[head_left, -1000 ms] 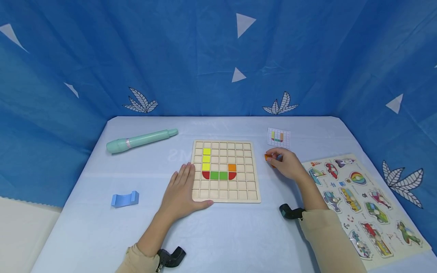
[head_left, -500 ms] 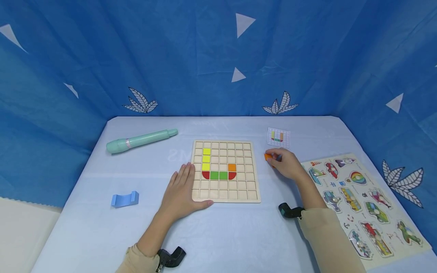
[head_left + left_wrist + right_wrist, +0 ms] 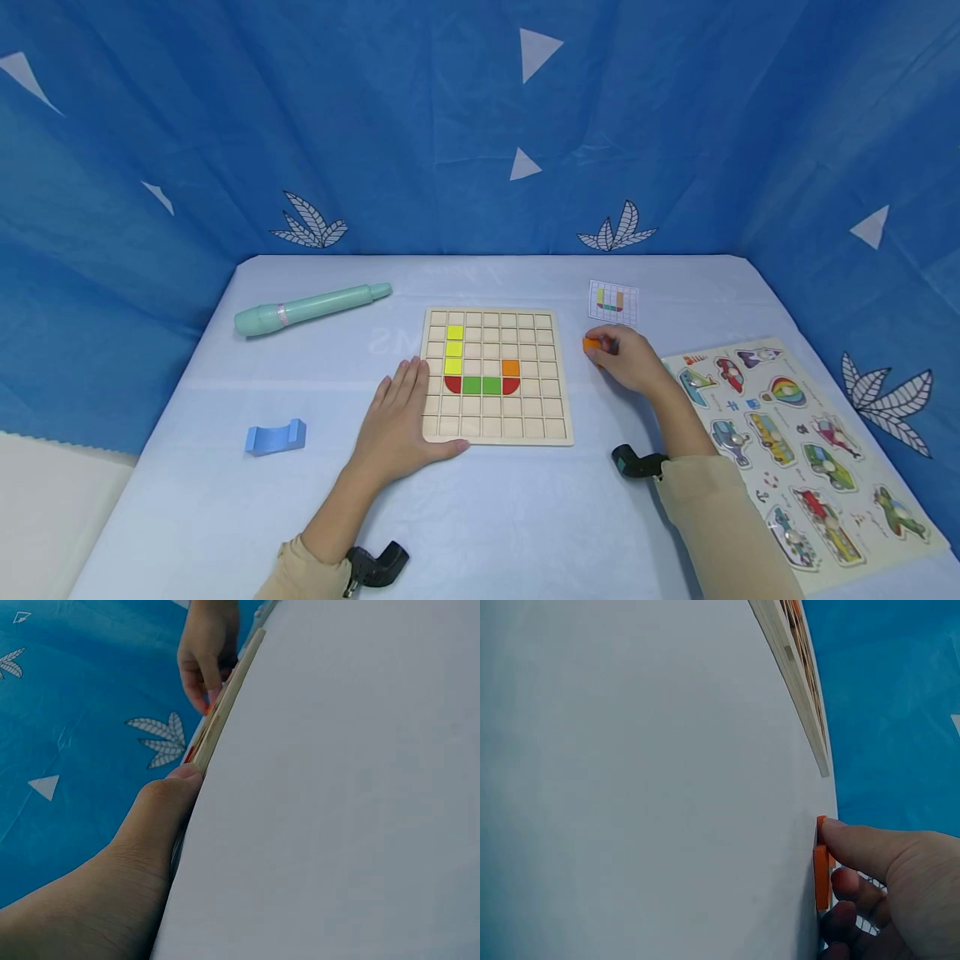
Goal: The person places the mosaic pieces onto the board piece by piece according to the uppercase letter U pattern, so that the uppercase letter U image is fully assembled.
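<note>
A wooden grid board (image 3: pixel 536 417) lies mid-table, bearing yellow squares (image 3: pixel 453 349), two green squares (image 3: pixel 482 386), red quarter-round tiles (image 3: pixel 511 386) and one orange square (image 3: pixel 510 367). My left hand (image 3: pixel 397 429) rests with straight fingers along its left edge, the thumb at the front edge. Right of the board, my right hand (image 3: pixel 626 358) pinches an orange tile (image 3: pixel 591 343) between thumb and fingers, low over the table. In the right wrist view, another orange tile (image 3: pixel 821 877) shows right by the fingers; they partly hide what lies beneath.
A small printed pattern card (image 3: pixel 613 302) lies behind my right hand. At right is a picture puzzle board (image 3: pixel 787 450) with vehicle pieces. A green microphone-shaped stick (image 3: pixel 315 308) lies at back left, and a blue cradle-shaped block (image 3: pixel 276 437) at left.
The orange tile at my right fingertips has turned slightly, showing more of its face. My left hand and the board have stayed put.
</note>
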Motion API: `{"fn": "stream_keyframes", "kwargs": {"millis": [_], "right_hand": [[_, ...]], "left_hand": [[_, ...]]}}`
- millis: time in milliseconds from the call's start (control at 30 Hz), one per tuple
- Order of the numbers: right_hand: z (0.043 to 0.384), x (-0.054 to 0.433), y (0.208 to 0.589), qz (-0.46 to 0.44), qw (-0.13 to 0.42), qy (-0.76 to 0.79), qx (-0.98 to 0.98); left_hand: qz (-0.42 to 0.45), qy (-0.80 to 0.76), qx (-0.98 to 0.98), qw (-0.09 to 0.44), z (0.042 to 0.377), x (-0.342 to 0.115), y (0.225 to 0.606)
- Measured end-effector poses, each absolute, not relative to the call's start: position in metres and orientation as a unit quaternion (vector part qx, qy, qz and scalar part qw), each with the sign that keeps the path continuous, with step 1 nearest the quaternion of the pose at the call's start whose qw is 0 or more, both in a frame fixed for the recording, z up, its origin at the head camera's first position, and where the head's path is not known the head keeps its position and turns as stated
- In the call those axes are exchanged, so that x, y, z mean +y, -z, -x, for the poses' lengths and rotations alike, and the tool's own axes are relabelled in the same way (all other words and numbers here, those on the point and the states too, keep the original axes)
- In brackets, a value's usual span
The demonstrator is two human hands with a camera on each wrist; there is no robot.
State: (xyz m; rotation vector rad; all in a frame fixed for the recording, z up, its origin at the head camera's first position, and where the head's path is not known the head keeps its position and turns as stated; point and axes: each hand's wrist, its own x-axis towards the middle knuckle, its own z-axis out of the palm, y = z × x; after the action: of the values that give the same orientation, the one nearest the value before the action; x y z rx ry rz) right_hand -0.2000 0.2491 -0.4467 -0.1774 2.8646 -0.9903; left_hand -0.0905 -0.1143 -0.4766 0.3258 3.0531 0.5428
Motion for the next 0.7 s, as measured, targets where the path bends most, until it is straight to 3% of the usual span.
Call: {"fn": "stream_keyframes", "kwargs": {"millis": [700], "right_hand": [[0.1996, 0.2468, 0.4424, 0.068, 0.053, 0.367, 0.926]], "left_hand": [[-0.104, -0.173, 0.979, 0.012, 0.0906, -0.1148, 0.4772]]}}
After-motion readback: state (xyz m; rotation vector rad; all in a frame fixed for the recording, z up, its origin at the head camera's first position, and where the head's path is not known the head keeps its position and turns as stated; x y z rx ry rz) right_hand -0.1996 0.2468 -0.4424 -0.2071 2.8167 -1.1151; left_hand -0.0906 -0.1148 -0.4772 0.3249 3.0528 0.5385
